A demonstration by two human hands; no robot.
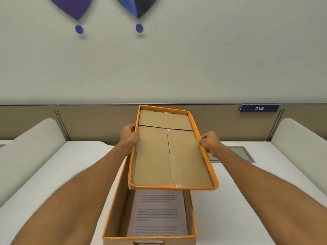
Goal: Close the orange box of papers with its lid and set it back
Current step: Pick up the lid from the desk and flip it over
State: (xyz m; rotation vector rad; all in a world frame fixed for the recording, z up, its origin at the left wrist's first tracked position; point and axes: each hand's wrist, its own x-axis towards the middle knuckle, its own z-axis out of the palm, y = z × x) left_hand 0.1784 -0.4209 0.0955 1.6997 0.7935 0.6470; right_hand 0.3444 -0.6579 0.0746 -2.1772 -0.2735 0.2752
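Orange lid, clamped between our left hand and right hand, hangs tilted above the box; lowered askew, its rim could snag the papers.

Single head-worn wide-angle view, looking forward and down from just above the orange box on the white desk. Close to both forearms, with the far wall filling the upper half. No second view to share anything with.

Blue sign on partition rail: "214". Print on papers in box illegible.
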